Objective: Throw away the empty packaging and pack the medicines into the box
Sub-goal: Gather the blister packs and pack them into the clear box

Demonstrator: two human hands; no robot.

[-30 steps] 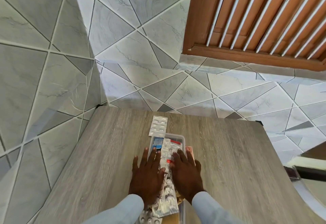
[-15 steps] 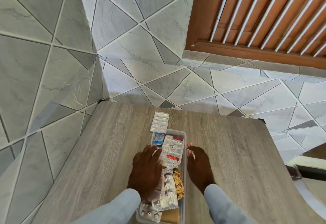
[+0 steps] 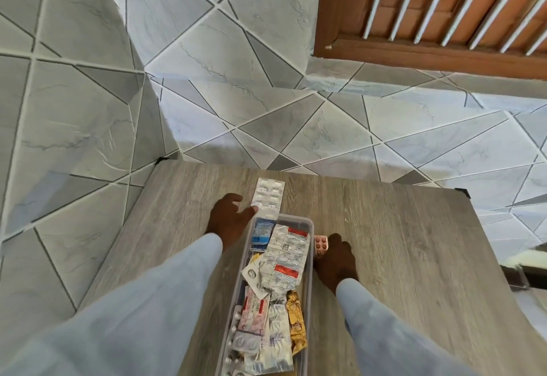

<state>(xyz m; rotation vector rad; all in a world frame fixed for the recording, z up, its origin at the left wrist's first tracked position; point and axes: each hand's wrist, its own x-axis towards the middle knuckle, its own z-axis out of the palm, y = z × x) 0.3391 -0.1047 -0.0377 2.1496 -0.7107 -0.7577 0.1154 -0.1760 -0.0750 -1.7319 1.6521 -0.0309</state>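
A clear plastic box [image 3: 309,227] sits at the centre of the wooden counter [image 3: 414,257], running toward 6 o'clock, and is filled with medicine strips [image 3: 285,252], a blue sachet [image 3: 262,232] and a gold foil pack [image 3: 296,321]. At 12 o'clock from the box, a white blister strip [image 3: 268,196] lies flat on the counter, its near end overlapping the box rim. The left hand [image 3: 228,217] is at 10 o'clock from the box, fingers loosely spread, thumb tip touching the strip's near left corner without gripping it. The right hand [image 3: 336,260] rests at 3 o'clock beside the box wall, pinching a small pink blister pack [image 3: 320,245] that touches the box. Pale blue sleeves [image 3: 165,301] cover both arms.
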